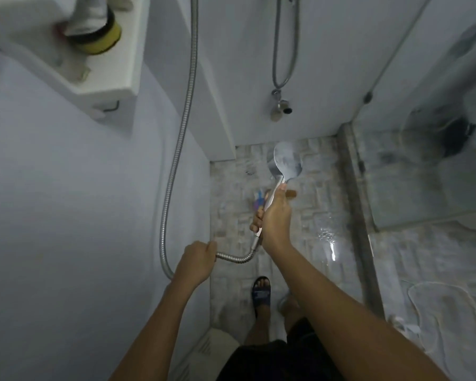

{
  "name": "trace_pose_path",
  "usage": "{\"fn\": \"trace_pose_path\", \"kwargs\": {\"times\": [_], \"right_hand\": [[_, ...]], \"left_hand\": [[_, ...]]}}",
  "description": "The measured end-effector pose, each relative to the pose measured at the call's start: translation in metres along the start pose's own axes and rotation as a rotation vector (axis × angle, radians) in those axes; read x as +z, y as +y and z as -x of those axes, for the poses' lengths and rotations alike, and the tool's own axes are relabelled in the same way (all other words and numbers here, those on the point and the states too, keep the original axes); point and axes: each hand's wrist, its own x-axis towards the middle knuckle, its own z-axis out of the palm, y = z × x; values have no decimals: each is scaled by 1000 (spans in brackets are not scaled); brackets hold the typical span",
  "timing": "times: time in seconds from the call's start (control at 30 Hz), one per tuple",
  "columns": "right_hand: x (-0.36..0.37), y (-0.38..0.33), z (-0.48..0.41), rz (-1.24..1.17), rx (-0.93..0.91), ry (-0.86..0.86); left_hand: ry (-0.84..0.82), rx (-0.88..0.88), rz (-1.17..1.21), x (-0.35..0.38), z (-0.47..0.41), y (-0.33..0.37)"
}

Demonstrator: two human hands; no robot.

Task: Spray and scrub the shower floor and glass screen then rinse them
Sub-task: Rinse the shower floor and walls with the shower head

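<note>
My right hand grips the handle of a chrome shower head, held out over the wet tiled shower floor with its round face turned down and away. My left hand grips the metal shower hose where it loops low near the left wall. The glass screen stands along the right side, streaked and wet. A blue and purple object lies on the floor, half hidden behind the handle.
A white wall shelf at upper left carries a yellow and black container. A wall tap with a second hose loop sits on the back wall. My sandalled foot stands on the tiles. A stone kerb borders the floor.
</note>
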Motion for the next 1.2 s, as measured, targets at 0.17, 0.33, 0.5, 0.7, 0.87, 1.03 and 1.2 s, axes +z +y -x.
{"fn": "trace_pose_path", "kwargs": {"times": [0.17,0.33,0.5,0.7,0.87,1.03,1.2], "right_hand": [[8,43,10,67,-9,-8],[5,70,20,95,-14,18],[-6,79,27,99,-32,67],[-33,73,30,72,-100,155],[-69,52,32,41,-183,258],[-116,28,34,21,-283,388],[-155,1,42,-40,-363,514]], "left_hand": [[35,-40,-61,-1,7,-40],[14,-41,-135,3,11,-65],[-17,-6,-141,9,17,-67],[-92,55,-181,26,13,-51],[-162,128,-198,50,9,-16],[-268,212,-247,84,5,27],[-354,323,-316,117,3,70]]}}
